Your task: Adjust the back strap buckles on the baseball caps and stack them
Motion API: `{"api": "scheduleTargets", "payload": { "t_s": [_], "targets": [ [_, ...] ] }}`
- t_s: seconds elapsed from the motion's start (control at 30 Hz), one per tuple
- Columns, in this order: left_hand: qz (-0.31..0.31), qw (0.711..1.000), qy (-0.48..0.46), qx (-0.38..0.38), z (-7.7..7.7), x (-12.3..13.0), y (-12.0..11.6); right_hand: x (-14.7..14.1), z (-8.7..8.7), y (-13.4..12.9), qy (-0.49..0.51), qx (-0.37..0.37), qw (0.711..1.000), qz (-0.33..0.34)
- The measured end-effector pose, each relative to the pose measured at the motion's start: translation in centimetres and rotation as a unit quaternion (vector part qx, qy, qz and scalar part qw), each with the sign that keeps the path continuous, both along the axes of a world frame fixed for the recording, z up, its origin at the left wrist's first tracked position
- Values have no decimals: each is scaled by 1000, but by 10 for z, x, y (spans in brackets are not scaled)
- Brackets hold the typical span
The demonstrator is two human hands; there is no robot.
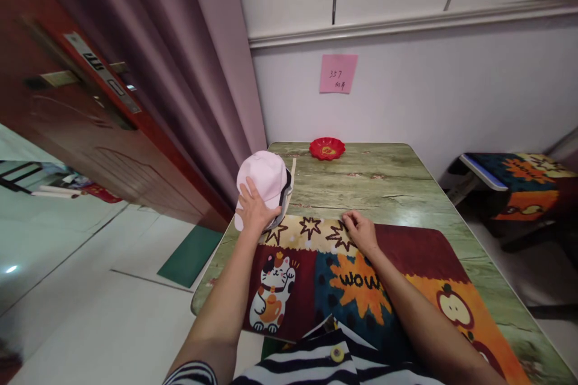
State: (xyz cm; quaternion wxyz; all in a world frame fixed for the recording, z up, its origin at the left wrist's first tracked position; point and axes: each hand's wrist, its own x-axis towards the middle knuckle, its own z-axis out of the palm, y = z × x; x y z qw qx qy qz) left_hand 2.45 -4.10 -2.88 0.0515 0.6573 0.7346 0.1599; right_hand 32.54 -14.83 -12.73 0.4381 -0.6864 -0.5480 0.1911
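A pale pink baseball cap stands at the left edge of the table, with its brim toward me. Darker and pale edges behind it look like more caps nested inside. Over the brim and lower crown, my left hand grips the cap, fingers spread on the front and thumb at its right rim. My right hand rests at the far edge of the printed mat, fingers curled in and closed. Nothing shows in them, though the fingertips are partly hidden.
On the green wood-pattern table a red scalloped dish stands near the wall. A pale strip lies beside the caps. A pink note is on the wall. Left are a curtain and a door; right, a mat-covered stool.
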Motion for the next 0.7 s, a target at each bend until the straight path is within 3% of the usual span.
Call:
{"api": "scheduleTargets", "payload": {
  "t_s": [0.17, 0.33, 0.4, 0.47, 0.53, 0.6, 0.63, 0.7],
  "targets": [
    [7, 1000, 2, 3, -13, -1, 0, 2, -3, 2, 4, 12, 1000, 6],
    [-4, 1000, -25, 8, -1, -5, -3, 6, -7, 3, 10, 22, 1000, 9],
    [-2, 999, -29, 45, 4, -1, -10, 6, -8, 3, 12, 26, 1000, 11],
    [-28, 990, -27, 135, 3, 11, -24, 7, -9, 4, 12, 28, 999, 11],
    [-119, 965, -36, 231, -8, 33, -43, 7, -9, 4, 11, 28, 999, 10],
    [-258, 931, -70, 247, -29, 60, -63, 7, -10, 5, 8, 28, 1000, 7],
    [-294, 923, -86, 234, -43, 75, -73, 7, -11, 5, 4, 27, 1000, 6],
    [-307, 926, -89, 202, -71, 99, -89, 7, -12, 5, -8, 25, 1000, 8]
  ]
}}
